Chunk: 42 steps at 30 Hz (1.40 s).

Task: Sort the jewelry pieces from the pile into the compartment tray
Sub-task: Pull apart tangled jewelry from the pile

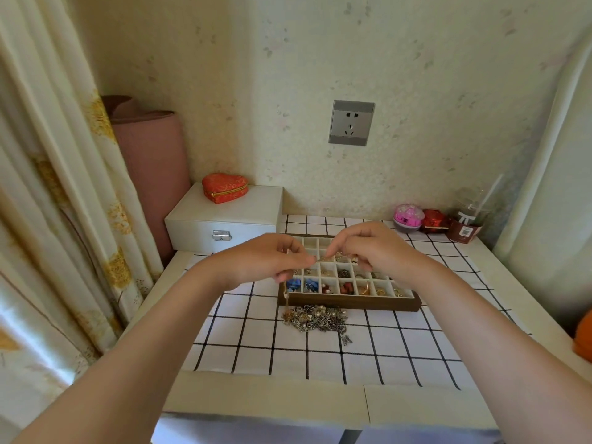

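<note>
White cloth (288,357) with a black grid, laid over a cream table (266,402) set against a wall of pale flowered paper; grey wall socket (351,122) above. Patterned curtain (48,187) hung at the left, with a pink rolled mat (150,161) standing in the corner behind it.

Back left of the table: white latched jewelry box (224,219), with a red heart-shaped zip case (225,187) on its lid. Back right, in a row along the wall: pink round case (409,216), red trinket box (435,221), clear plastic cup (467,219). An orange object (584,334), partly cut off, sat at the right edge.

Wood-framed compartment tray (368,303) with white dividers lay mid-table, long axis left to right. Its near rows held beads and rings, and the hands hid part of its far rows. The jewelry pile (315,317) lay just in front of the tray's near wall, also spread left to right. Grid cloth showed between the pile and the table's near edge, and to both sides of the tray.

Left hand (266,259) and right hand (371,248) were raised over the tray, close together. Each hand's fingers (307,259) were curled and pinched a thin gold chain (321,258). The short span between them ran roughly level, left to right. A tail hung from the left hand past the tray's near-left corner toward the pile's left end.
</note>
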### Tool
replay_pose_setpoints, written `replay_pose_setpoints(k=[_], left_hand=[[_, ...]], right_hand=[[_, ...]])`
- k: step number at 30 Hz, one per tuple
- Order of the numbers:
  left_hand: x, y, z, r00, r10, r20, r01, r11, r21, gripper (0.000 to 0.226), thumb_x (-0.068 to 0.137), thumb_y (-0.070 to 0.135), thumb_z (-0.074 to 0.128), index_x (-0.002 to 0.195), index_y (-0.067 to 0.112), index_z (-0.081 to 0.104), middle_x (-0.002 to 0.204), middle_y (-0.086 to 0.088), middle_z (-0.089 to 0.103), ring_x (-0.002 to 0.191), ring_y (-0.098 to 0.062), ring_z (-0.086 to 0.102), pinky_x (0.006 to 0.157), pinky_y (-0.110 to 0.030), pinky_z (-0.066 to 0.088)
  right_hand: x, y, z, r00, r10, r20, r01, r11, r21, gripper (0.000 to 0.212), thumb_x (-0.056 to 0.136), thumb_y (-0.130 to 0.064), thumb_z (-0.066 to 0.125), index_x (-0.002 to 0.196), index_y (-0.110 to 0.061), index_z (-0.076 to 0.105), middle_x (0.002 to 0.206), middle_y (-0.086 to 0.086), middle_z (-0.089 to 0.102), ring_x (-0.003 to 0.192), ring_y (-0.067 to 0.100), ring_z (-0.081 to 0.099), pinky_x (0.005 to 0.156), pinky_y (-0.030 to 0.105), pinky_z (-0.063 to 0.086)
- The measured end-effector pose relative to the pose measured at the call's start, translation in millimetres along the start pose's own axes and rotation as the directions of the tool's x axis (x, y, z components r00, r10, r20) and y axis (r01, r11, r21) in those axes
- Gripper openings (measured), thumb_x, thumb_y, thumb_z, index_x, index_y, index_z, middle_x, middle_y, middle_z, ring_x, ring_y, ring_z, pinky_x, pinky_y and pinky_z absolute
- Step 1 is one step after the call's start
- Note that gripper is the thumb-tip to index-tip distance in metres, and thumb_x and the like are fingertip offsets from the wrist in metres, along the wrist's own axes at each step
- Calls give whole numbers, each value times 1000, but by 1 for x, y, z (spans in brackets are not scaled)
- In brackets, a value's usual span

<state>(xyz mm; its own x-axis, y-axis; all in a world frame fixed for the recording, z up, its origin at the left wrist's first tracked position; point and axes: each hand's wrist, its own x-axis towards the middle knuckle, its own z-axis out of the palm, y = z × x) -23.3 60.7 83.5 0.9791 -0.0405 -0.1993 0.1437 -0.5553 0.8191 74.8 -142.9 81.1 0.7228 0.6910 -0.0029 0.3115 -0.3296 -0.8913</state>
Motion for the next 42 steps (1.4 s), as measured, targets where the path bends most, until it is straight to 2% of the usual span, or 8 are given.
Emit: replay_pose_setpoints(k=[4, 11, 15, 21, 30, 35, 39, 42], left_hand=[[-2, -4, -18, 999, -43, -21, 45, 995, 91, 28, 92, 36, 65, 92, 10, 73, 56, 4, 56, 65, 3, 58, 81, -18, 37], [-5, -14, -47, 983, -36, -179, 55, 993, 102, 31, 97, 37, 59, 76, 15, 67, 51, 6, 50, 68, -15, 56, 76, -23, 43], [5, -14, -53, 940, 11, -341, -45, 995, -90, 21, 99, 24, 55, 92, 12, 70, 63, 1, 41, 56, -14, 44, 61, -27, 53], [23, -6, -61, 828, 86, -554, -182, 976, -120, 22, 98, 31, 55, 87, 22, 71, 64, 11, 52, 58, -16, 39, 47, -21, 33], [52, -7, -64, 828, 107, -550, -235, 958, -167, 24, 98, 26, 56, 90, 11, 72, 69, 6, 57, 47, -9, 37, 40, -13, 31], [63, -10, -60, 864, 114, -490, -167, 984, -66, 24, 97, 26, 58, 94, 8, 74, 67, 6, 55, 42, 1, 40, 44, -13, 33], [72, -12, -54, 886, 152, -438, -158, 987, 23, 20, 95, 19, 59, 89, 8, 75, 56, 14, 57, 46, 9, 48, 47, -5, 33], [77, -13, -52, 894, 164, -416, -147, 986, 73, 19, 95, 21, 61, 91, 8, 74, 58, 16, 57, 53, 7, 50, 50, -6, 35]], right_hand=[[-1, -4, -12, 1000, 9, -8, -10, 988, -151, 21, 95, -17, 64, 94, -31, 79, 81, -27, 71, 70, 12, 64, 73, 21, 45], [17, 16, -21, 988, -63, -144, 3, 925, -381, 12, 94, -27, 69, 100, -27, 79, 94, -22, 67, 94, -1, 62, 89, 25, 48], [34, 26, -10, 980, -115, -164, 22, 875, -484, 16, 98, -26, 63, 107, -23, 77, 94, -20, 64, 90, -1, 60, 84, 23, 45], [72, 35, 29, 984, -44, -171, 0, 969, -247, 11, 95, -15, 66, 98, -22, 75, 84, -13, 71, 68, 2, 69, 59, 16, 52], [111, 41, 65, 974, 50, -220, -86, 984, -158, 8, 91, -11, 71, 94, -16, 76, 82, 2, 74, 64, 12, 66, 73, 31, 62], [107, 37, 61, 996, 41, -85, -66, 945, -321, 29, 90, -11, 69, 118, -21, 70, 107, -10, 66, 100, 6, 61, 95, 26, 47], [107, 17, 51, 995, -49, -81, 25, 961, -275, 32, 85, -9, 66, 86, -40, 62, 106, -7, 65, 95, 4, 59, 76, 20, 43], [108, 10, 51, 985, -129, -118, 97, 964, -247, 17, 88, -18, 74, 74, -27, 68, 88, -12, 71, 73, -5, 64, 64, 13, 43]])
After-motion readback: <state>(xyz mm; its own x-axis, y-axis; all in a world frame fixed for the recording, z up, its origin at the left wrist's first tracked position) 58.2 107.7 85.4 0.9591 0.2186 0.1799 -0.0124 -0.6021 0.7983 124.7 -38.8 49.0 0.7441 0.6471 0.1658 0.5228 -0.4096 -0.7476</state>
